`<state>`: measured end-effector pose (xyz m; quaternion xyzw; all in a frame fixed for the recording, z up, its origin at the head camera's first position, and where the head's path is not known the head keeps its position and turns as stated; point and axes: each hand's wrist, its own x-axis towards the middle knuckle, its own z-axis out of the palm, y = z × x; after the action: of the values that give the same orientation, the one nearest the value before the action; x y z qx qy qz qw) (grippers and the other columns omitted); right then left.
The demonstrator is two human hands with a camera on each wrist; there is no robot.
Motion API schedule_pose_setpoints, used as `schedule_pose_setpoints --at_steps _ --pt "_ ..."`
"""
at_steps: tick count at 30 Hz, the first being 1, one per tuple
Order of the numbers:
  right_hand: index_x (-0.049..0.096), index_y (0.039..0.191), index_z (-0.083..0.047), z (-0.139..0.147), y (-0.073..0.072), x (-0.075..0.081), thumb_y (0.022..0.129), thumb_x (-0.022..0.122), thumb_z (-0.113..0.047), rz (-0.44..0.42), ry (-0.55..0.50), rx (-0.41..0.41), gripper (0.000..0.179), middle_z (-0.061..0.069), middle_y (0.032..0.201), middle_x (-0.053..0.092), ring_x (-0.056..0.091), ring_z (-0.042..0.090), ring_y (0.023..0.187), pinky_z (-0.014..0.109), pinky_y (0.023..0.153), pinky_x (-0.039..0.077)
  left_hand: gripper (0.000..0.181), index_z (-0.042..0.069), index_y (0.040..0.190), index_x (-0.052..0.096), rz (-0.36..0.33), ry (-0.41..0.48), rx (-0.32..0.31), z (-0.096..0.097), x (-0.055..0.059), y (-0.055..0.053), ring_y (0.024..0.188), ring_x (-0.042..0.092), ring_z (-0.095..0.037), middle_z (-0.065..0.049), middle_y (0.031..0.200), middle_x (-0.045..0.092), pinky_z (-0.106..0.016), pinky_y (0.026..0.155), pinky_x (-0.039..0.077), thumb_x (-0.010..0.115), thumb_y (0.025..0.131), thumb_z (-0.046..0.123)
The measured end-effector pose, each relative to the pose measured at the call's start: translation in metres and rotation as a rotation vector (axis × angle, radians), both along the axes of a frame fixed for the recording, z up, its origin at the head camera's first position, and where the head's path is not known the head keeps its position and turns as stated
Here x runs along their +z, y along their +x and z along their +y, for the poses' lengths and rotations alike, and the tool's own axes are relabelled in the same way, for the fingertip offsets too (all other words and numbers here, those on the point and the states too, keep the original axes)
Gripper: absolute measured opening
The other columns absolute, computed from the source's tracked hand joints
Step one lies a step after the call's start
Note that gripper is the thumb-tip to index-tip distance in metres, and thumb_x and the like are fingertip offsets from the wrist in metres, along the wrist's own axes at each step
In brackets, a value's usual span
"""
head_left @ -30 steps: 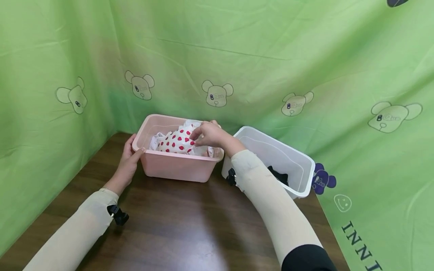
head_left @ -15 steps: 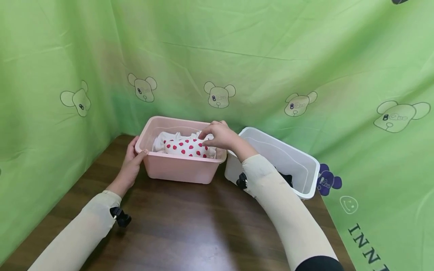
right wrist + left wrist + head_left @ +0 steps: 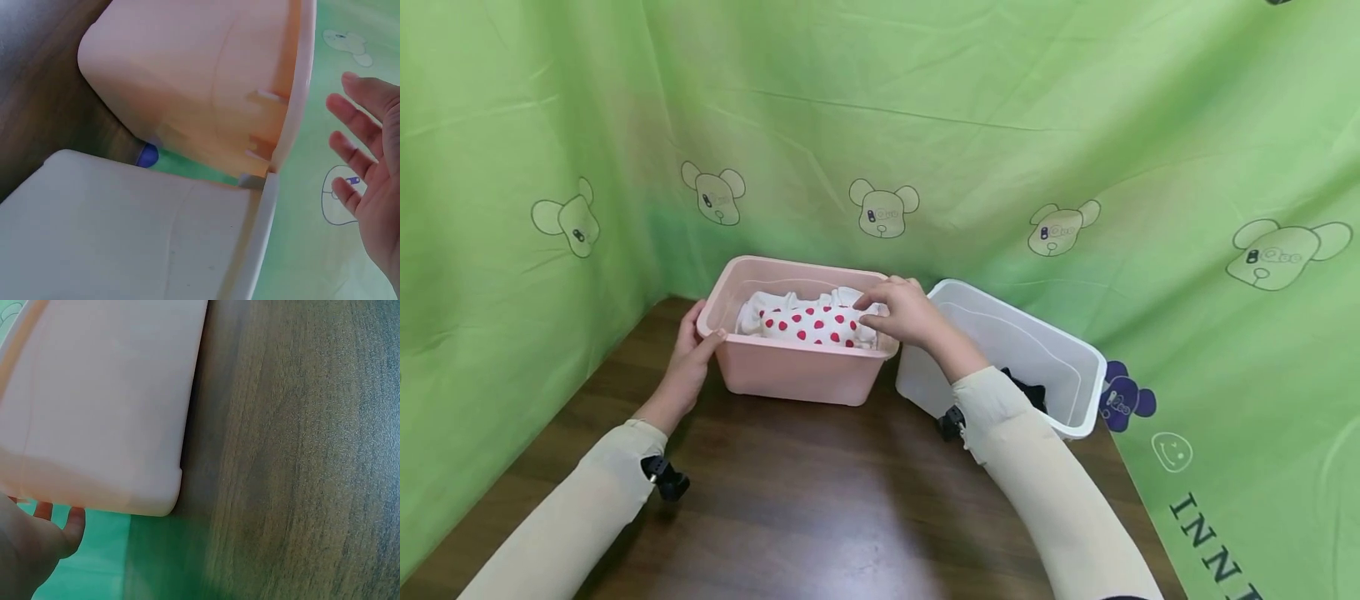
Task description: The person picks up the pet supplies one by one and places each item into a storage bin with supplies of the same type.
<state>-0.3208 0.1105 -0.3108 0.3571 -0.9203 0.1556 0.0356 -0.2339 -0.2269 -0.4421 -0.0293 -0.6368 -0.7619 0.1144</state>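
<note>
A pink plastic bin (image 3: pixel 797 372) stands on the table, with a white cloth with red dots (image 3: pixel 808 323) lying inside it. My left hand (image 3: pixel 688 358) grips the bin's left end at the rim, thumb toward the front corner; in the left wrist view the fingertips (image 3: pixel 75 519) touch its wall. Over the bin's right end hovers my right hand (image 3: pixel 904 312), its fingers loosely bent and holding nothing. In the right wrist view that right hand (image 3: pixel 375 150) is apart from both bins, fingers spread.
A white plastic bin (image 3: pixel 1078 392) sits at an angle to the right, its rim close to the pink one. Something black (image 3: pixel 1026 389) lies in it, partly hidden by my right arm. A green printed curtain (image 3: pixel 790 125) hangs behind the wooden table (image 3: pixel 805 492).
My right hand has let go of the dotted cloth and moved up and right, away from it. The cloth now lies flatter in the pink bin. My left hand keeps its place.
</note>
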Motion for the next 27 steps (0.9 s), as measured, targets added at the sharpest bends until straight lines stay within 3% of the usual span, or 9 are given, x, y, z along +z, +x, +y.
schedule_pose_setpoints --at_steps 7,13,18,22,27 --pt "0.078 0.116 -0.013 0.014 0.019 -0.006 0.094 0.074 -0.025 0.034 -0.108 -0.036 0.026 0.000 0.115 0.076 0.056 0.023 0.109 0.044 0.098 0.036 0.071 0.013 0.165 0.005 -0.009 -0.037 -0.023 -0.003 0.000 0.001 0.155 0.019 -0.025 -0.009 0.171 0.013 -0.029 0.122 0.026 0.047 0.108 0.010" --pt "0.077 0.118 -0.011 0.026 0.038 -0.011 0.095 0.072 -0.025 0.029 -0.216 -0.053 0.027 0.003 0.116 0.074 0.056 0.024 0.117 0.049 0.105 0.038 0.071 0.012 0.165 0.006 -0.027 -0.062 -0.024 -0.010 0.000 0.004 0.151 0.024 -0.029 -0.011 0.170 0.018 -0.020 0.101 0.041 0.047 0.108 0.012" --pt "0.077 0.117 -0.011 0.043 0.051 -0.014 0.093 0.075 -0.019 0.058 -0.331 -0.083 0.025 0.006 0.115 0.075 0.058 0.025 0.112 0.046 0.098 0.046 0.072 0.012 0.165 0.005 -0.043 -0.080 -0.014 -0.010 0.004 0.006 0.148 0.028 -0.030 -0.014 0.170 0.019 -0.020 0.094 0.044 0.049 0.108 0.015" --pt "0.077 0.116 -0.012 0.055 0.059 -0.019 0.092 0.076 -0.020 0.123 -0.326 -0.076 0.025 0.005 0.111 0.075 0.056 0.023 0.105 0.045 0.093 0.043 0.074 0.007 0.164 0.013 -0.053 -0.212 0.073 -0.011 0.007 0.012 0.147 0.033 -0.031 -0.018 0.166 0.027 -0.018 0.102 0.043 0.056 0.105 0.020" --pt "0.077 0.114 -0.009 0.067 0.071 -0.026 0.091 0.077 -0.018 0.201 -0.337 -0.034 0.025 0.007 0.107 0.075 0.058 0.026 0.107 0.050 0.099 0.039 0.072 0.003 0.159 0.031 -0.065 -0.477 0.204 -0.018 0.011 0.024 0.142 0.044 -0.037 -0.022 0.157 0.041 -0.036 0.103 0.048 0.064 0.101 0.031"
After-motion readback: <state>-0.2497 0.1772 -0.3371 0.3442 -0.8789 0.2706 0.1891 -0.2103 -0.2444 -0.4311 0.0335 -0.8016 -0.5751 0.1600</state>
